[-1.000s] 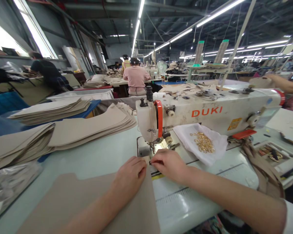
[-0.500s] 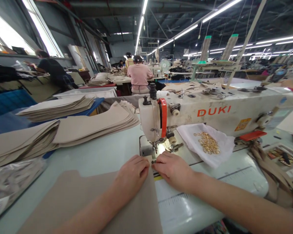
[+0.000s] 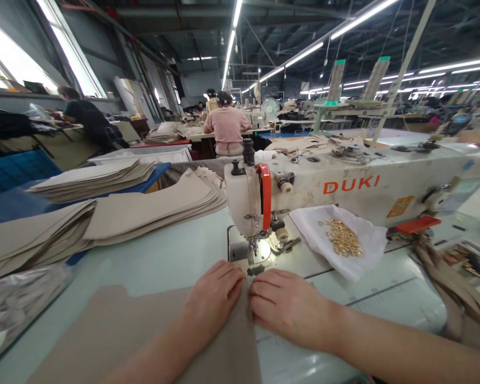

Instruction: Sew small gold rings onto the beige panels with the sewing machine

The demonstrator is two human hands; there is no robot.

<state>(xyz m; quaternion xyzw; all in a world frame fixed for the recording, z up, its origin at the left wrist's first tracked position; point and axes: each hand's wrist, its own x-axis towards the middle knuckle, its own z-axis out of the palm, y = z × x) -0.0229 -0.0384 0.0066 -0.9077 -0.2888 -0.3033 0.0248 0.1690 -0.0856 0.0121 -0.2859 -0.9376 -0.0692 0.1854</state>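
A large taupe fabric piece (image 3: 144, 325) lies flat on the sewing table, its narrow end just in front of the sewing machine (image 3: 248, 208). My left hand (image 3: 216, 293) is closed on the fabric near its right edge, thumb and fingers pressed together. Across from it, my right hand (image 3: 284, 306) pinches the same edge with curled fingers; the fingertips are partly hidden. A small light tab (image 3: 242, 265) sticks out beyond my left fingertips, short of the lit needle plate (image 3: 261, 250).
Gold-coloured metal rings (image 3: 342, 237) lie on a white cloth (image 3: 368, 264) beside the machine. Stacks of cut fabric (image 3: 152, 208) and a plastic bag (image 3: 20, 298) occupy the left. An open box (image 3: 464, 256) sits far right. A person in pink (image 3: 228, 128) is seated ahead.
Both hands have moved slightly back toward me, away from the needle. My right hand has come off the needle plate area and now lies lower along the fabric's edge.
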